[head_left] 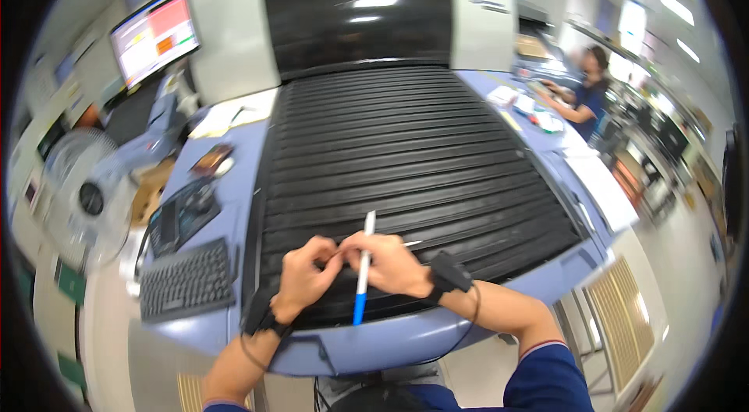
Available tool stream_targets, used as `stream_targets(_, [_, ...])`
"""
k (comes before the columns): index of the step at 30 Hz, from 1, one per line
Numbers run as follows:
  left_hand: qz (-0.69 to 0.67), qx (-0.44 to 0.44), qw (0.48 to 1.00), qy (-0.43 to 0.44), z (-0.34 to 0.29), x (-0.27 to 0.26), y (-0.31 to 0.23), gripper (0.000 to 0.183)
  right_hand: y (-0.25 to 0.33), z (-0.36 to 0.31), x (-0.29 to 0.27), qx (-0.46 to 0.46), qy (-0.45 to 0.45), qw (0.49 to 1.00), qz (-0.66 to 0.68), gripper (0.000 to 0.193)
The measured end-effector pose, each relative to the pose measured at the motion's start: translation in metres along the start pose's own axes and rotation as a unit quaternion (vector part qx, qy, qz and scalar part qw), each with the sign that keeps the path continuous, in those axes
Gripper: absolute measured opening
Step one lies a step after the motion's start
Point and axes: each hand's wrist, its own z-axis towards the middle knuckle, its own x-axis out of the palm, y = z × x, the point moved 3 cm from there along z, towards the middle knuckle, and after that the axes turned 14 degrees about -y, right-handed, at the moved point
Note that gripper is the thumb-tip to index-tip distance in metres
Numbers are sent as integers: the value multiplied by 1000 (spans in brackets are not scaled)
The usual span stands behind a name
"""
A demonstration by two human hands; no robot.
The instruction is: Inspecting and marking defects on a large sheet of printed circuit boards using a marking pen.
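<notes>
My right hand is closed around a white pen with a blue end. The pen stands nearly upright in the picture, its blue end toward me. My left hand has its fingers curled in a pinch, and their tips meet those of my right hand. Anything pinched between the two hands is too small to make out. Both hands are over the near part of a black ribbed bed on a machine. A thin, pale pointed thing shows just beyond my right hand.
A black keyboard lies at the left, with a dark handheld device behind it. A fan and a monitor stand farther left. The machine's dark cover rises at the back. Another person sits at the far right.
</notes>
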Motion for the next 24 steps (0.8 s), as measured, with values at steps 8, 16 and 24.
stream_targets(8, [-21, -26, 999, 3, -3, 3, 0, 11, -4, -4, -4, -26, -32, 999, 8, 20])
stream_targets(16, [5, 19, 1000, -22, 6, -14, 0, 12, -5, 0, 0, -32, -47, 998, -7, 16])
stream_targets(24, [25, -1, 998, -49, 7, -19, 11, 11, -6, 7, -6, -62, -71, 996, -9, 29])
